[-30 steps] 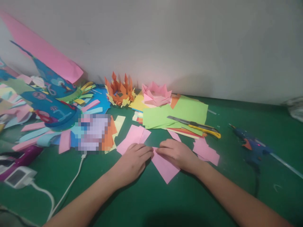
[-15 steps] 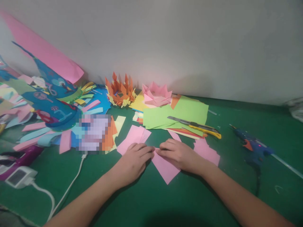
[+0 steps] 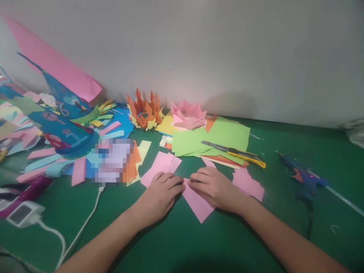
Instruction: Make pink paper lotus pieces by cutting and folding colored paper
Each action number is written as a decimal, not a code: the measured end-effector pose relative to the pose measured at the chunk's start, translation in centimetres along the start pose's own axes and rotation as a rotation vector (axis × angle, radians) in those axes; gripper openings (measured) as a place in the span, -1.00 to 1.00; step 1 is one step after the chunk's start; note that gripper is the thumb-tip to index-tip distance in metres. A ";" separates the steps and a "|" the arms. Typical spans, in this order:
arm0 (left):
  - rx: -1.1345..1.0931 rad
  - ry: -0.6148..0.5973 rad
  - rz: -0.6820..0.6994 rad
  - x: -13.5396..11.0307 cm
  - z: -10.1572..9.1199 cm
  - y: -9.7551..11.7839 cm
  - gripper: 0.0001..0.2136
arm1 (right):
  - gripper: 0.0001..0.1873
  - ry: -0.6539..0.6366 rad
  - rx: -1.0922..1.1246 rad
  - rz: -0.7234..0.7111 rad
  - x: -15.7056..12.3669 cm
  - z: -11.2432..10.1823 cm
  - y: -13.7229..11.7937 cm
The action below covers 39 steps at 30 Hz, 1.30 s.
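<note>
A piece of pink paper [image 3: 198,203] lies on the green table with one corner pointing toward me. My left hand [image 3: 165,190] pinches its upper left edge, fingertips pressed together. Close beside it, my right hand [image 3: 212,185] is closed on the same paper, its fingers bent over the top edge. Both hands cover much of the upper part, so any fold there is hidden. Behind my left hand rest more pink sheets [image 3: 159,166]. A stack of pink pieces [image 3: 248,182] lies to the right of my right hand.
A yellow box cutter [image 3: 247,156] lies across green sheets [image 3: 196,140]. At right is a blue glue gun [image 3: 305,176]. Behind stand a pink paper crown [image 3: 188,115] and an orange one [image 3: 143,112]. Blue cone hats [image 3: 71,131] and a white cable [image 3: 88,218] occupy the left.
My right hand has shifted very slightly on the pink paper, with its fingertips a little farther from the left ones. The left hand holds almost the same place.
</note>
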<state>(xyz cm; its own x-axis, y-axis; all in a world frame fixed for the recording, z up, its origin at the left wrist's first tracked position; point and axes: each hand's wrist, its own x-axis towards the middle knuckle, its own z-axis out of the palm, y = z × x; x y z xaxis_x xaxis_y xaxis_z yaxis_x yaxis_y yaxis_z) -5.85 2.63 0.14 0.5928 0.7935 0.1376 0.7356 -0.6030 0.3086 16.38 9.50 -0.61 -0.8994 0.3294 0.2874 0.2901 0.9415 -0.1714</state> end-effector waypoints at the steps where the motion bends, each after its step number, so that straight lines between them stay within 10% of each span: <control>1: 0.000 0.000 0.004 0.0 0.0 0.0 -0.68 | -0.75 0.003 0.010 -0.011 0.0 0.0 0.0; 39: -0.011 -0.025 0.036 0.1 -0.8 -0.5 -0.67 | -0.68 0.025 0.160 -0.116 0.0 -0.1 1.4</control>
<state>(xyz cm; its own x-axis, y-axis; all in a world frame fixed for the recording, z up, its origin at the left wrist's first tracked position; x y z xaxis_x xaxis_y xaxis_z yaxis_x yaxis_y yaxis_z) -6.39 3.04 0.74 0.6266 0.7692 0.1250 0.7105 -0.6298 0.3139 16.77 10.82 -0.73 -0.9147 0.2233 0.3369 0.1279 0.9507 -0.2826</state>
